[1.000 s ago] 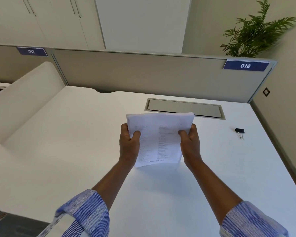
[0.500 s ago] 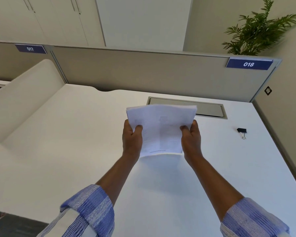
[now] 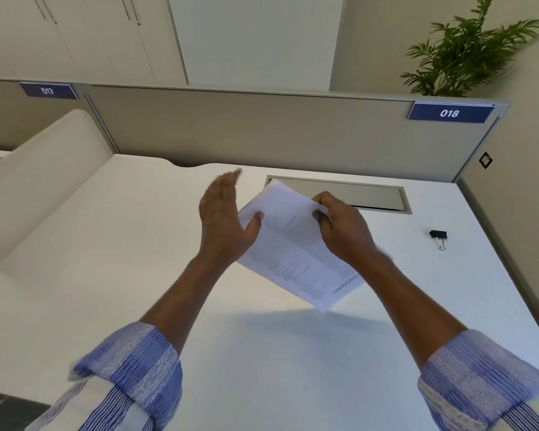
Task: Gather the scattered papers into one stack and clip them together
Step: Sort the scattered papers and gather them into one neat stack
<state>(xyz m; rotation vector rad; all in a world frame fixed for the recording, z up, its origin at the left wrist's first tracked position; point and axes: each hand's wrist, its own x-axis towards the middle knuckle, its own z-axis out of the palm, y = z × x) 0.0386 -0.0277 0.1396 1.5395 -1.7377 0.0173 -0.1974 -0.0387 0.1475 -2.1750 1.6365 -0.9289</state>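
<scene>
1 paper stack [image 3: 296, 256] | right hand [image 3: 343, 231] fingers grip it | left hand [image 3: 221, 225] fingers straight | 1 clip [image 3: 438, 236]

An office: a white desk [image 3: 293, 368] behind a grey partition [image 3: 262, 132] with numbered labels [image 3: 450, 112], cabinets [image 3: 75, 35] beyond.

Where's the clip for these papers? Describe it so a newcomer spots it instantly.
On the white desk, look right of the grey cable hatch, toward the right edge. The binder clip lies there alone: small, black, with silver wire handles, the only dark thing there.
</scene>
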